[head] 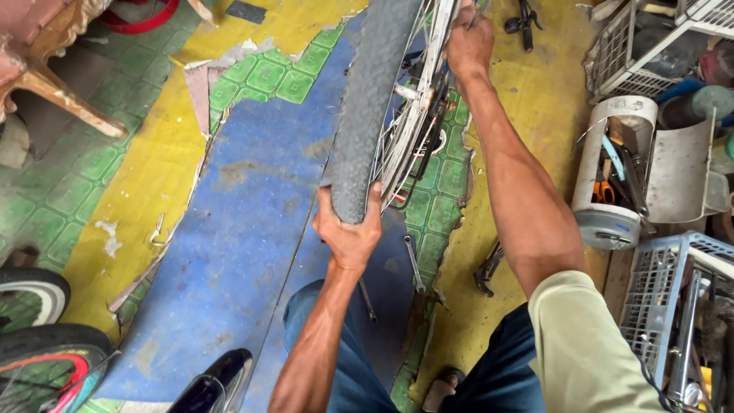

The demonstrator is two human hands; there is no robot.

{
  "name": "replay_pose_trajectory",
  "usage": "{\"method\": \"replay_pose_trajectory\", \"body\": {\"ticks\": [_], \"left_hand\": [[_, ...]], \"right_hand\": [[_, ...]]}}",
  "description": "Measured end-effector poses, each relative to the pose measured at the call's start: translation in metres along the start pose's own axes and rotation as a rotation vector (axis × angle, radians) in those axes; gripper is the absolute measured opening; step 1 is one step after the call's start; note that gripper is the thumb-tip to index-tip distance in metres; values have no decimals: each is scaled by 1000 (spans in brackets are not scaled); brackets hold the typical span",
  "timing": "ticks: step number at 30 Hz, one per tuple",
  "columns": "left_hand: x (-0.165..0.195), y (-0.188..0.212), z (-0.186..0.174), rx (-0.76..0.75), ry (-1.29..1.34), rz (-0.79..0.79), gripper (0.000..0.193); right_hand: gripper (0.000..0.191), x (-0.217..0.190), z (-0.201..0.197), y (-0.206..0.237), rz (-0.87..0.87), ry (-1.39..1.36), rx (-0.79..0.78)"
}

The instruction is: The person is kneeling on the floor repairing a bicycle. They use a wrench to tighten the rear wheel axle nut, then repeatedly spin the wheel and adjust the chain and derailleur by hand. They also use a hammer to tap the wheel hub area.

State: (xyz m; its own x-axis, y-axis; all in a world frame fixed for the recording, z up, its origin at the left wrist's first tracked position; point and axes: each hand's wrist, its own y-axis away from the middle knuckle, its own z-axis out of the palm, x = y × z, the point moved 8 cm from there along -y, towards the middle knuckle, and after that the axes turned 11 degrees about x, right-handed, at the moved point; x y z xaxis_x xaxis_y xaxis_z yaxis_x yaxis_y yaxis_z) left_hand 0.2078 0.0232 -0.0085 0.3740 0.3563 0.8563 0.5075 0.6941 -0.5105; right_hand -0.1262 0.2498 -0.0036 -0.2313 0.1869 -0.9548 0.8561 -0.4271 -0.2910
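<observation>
My left hand [349, 229] grips the bicycle tyre [369, 99] tightly, my right hand [469, 37] clasps the rim [428, 84] above, and the tyre looks only partly seated.

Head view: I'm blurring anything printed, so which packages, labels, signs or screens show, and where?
No clear packages, signs or screens show.
Nearest thing: a white cylindrical tool canister at right, lying on its side, with a grey base; any label on it is too small to tell.
</observation>
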Motion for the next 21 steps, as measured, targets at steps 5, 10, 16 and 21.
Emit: {"method": "replay_pose_trajectory", "body": {"ticks": [5, 10, 16, 21], "left_hand": [[-4, 6, -1, 52, -3, 35, 36], [-15, -3, 1, -31, 12, -57, 34], [-12, -10, -4, -54, -47, 11, 35], [-5, -4, -1, -26, -13, 51, 35]], "right_hand": [[46, 12, -3, 1, 18, 57, 42], [24, 14, 3, -2, -27, -71, -33], [22, 8, 6, 3, -90, -119, -62], [17, 3, -2, 4, -39, -9, -59]]}}
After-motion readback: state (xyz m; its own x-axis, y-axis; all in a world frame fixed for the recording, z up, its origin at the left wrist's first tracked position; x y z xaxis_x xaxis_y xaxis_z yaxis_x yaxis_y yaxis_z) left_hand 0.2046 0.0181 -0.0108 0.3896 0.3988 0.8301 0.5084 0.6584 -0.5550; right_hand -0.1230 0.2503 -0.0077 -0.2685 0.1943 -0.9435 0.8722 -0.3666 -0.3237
